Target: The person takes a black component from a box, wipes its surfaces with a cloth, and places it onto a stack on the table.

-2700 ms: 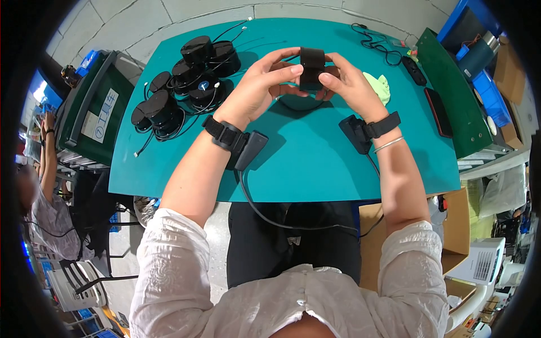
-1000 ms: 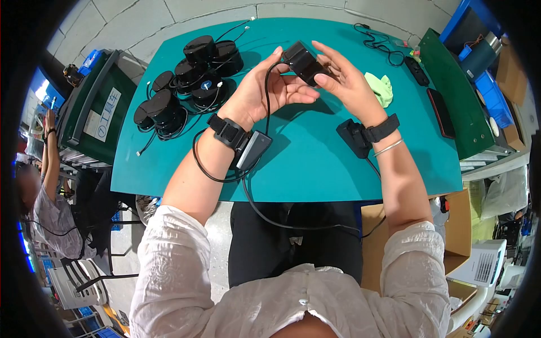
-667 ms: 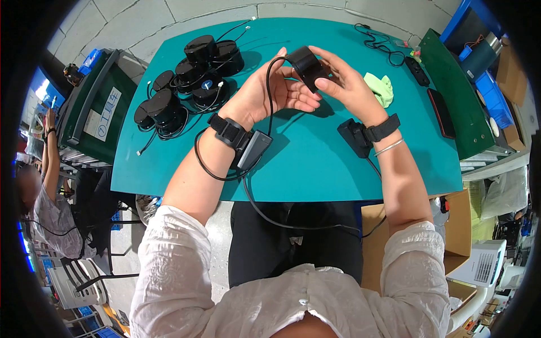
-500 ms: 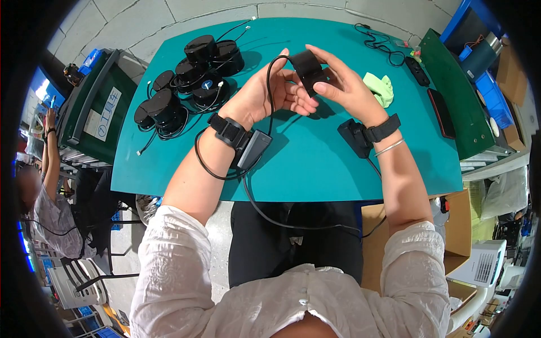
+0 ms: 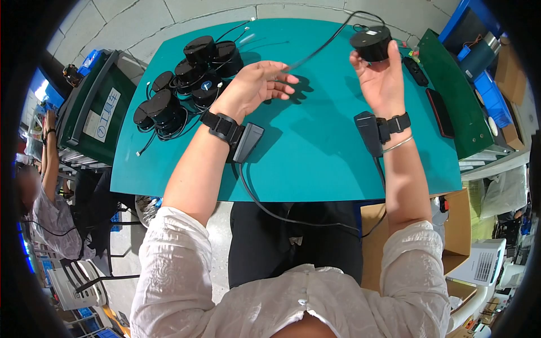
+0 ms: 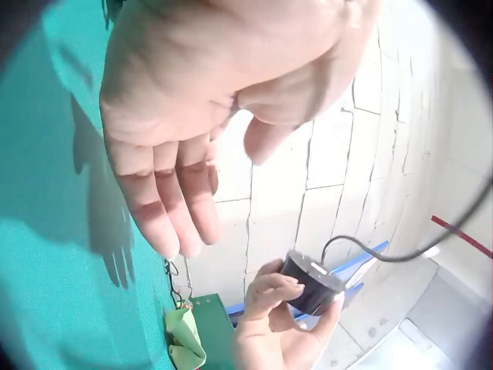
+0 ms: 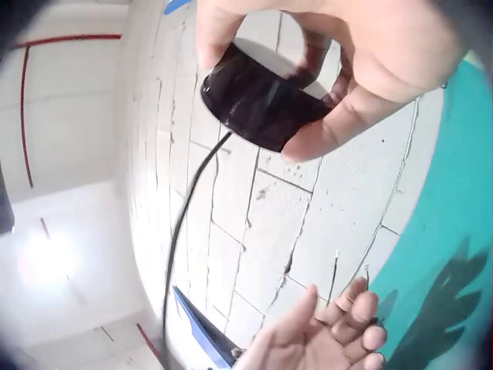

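A teal desk (image 5: 315,163) with a matte, slightly cloth-like top is standing on a pale tiled floor, with a dark green bin (image 5: 93,110) at its left edge and blue crates (image 5: 496,96) crowding its right. The fingers (image 5: 389,53) of the right hand (image 5: 383,79) are curling round a short, smooth black cylindrical device (image 5: 370,43), gripping it by its rim and holding it raised above the far right part of the desk; the right wrist view is showing thumb and fingers wrapping its glossy round body from opposite sides. A thin dark cable (image 5: 321,45) is running from the device down toward the left hand (image 5: 256,87), whose fingers (image 5: 284,79) are lying spread and relaxed, palm up, above the middle of the desk; whether the cable is resting on those fingers or passing just above them is hard to make out. Behind the left hand a cluster of similar black round devices (image 5: 186,79) with coiled leads is sitting on the far left of the desk. A crumpled light green cloth (image 6: 185,339) is showing in the left wrist view, while the raised hand is hiding it in the head view. A flat dark phone-like slab (image 5: 438,112) is lying near the right edge. Black strap-mounted cameras are sitting on both wrists, and white textured sleeves are filling the lower edge.
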`<action>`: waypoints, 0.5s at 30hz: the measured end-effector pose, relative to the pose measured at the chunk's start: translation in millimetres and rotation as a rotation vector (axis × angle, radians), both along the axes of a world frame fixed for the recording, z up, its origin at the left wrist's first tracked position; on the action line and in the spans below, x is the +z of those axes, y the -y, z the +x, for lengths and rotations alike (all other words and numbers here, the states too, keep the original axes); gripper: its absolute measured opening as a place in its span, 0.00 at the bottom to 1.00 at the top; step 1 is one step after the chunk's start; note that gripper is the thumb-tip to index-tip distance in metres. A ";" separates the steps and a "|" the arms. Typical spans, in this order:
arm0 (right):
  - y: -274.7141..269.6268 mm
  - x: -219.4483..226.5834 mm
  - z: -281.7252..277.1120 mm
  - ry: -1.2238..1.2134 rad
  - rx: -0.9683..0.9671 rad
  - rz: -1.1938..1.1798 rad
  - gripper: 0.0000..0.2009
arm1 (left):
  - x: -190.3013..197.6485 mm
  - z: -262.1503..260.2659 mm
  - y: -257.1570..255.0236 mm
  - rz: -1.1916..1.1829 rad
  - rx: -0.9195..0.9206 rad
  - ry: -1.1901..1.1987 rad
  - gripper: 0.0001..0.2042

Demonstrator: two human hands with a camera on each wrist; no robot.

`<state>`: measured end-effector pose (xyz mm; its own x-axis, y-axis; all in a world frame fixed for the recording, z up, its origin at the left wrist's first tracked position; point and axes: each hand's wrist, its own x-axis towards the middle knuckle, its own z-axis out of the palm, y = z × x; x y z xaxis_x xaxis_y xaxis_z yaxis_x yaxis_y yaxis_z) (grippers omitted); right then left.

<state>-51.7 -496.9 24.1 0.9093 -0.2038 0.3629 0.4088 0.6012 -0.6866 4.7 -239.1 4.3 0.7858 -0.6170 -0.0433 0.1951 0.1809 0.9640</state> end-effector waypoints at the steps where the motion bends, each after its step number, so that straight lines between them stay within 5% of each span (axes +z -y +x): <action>1: 0.5 0.3 0.6 0.002 -0.001 -0.001 0.24 | -0.7 1.4 -1.3 0.076 0.017 0.070 0.14; 3: 2.9 -1.4 4.4 -0.225 -0.162 0.252 0.25 | -0.6 1.8 0.6 0.086 -0.039 0.023 0.11; 5: 7.5 -8.7 7.2 -0.295 -0.159 0.238 0.25 | 2.8 -7.8 6.9 0.121 -0.091 0.099 0.13; 7: 0.2 -9.9 2.0 -0.267 -0.023 -0.183 0.25 | 6.8 -11.8 10.8 0.115 -0.138 0.138 0.18; 10: -24.1 -14.4 -1.2 -0.292 -0.003 -0.401 0.30 | 13.6 -25.1 18.0 0.099 -0.105 0.505 0.34; 13: -51.4 -17.1 -8.7 -0.271 -0.034 -0.627 0.34 | 9.6 -25.6 20.3 0.136 -0.036 0.708 0.35; 15: -54.0 -23.4 -7.0 -0.219 0.047 -0.729 0.34 | 9.8 -25.1 18.5 0.125 -0.045 0.627 0.35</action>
